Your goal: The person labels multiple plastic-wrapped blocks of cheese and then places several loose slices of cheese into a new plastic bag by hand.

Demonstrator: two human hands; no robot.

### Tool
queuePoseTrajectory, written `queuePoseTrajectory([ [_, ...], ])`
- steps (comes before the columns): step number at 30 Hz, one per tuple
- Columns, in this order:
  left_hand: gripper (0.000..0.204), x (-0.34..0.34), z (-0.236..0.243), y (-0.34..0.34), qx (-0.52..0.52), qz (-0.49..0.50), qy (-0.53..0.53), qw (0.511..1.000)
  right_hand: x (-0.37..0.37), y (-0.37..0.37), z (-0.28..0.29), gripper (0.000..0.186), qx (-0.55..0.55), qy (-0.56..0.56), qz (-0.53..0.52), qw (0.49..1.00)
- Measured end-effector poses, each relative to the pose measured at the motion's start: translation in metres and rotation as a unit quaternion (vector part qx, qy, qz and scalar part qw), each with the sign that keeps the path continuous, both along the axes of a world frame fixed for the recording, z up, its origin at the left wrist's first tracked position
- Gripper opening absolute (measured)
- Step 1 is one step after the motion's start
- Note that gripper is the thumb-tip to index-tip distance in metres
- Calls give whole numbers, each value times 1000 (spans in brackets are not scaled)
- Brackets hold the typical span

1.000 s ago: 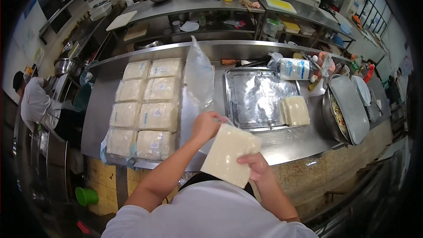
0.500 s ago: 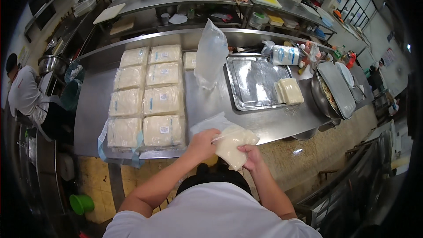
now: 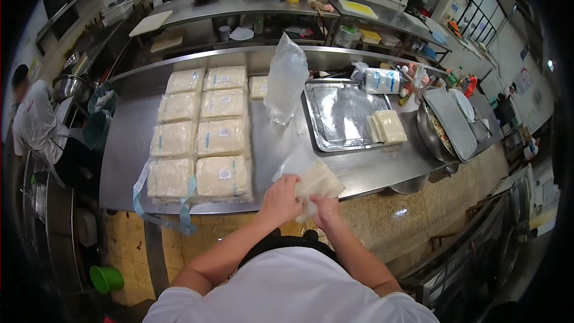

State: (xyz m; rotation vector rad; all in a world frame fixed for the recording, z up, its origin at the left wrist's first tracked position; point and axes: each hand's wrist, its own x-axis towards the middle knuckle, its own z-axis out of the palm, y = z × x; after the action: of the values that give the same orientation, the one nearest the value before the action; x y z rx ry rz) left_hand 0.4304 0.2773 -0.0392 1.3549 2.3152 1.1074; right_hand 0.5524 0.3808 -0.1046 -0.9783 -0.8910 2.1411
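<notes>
Both the left hand point(image 3: 280, 198) and right hand point(image 3: 326, 209) grip a pale bagged slab point(image 3: 317, 184), its lower edge hidden.

Lower part of the pale packet point(image 3: 320, 184) behind both hands, fingertips out of sight.

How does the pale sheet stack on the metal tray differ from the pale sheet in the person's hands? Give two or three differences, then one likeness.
1. The stack on the tray lies flat and untouched; the sheet in the hands is gripped by both the left hand and right hand.
2. The stack rests on the metal tray; the held sheet is at the counter's near edge.
3. The stack is neatly squared; the held sheet is bent.
Both are pale cream.
</notes>
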Motion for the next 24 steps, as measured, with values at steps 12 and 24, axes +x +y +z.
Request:
queuePoseTrajectory([
  [12,21,41,7,76,70,-170,-3,983,12,27,-8,43,-117,68,64,989],
  [24,16,68,-48,36,-6,10,54,998,-2,91,-56,42,-236,91,27,967],
])
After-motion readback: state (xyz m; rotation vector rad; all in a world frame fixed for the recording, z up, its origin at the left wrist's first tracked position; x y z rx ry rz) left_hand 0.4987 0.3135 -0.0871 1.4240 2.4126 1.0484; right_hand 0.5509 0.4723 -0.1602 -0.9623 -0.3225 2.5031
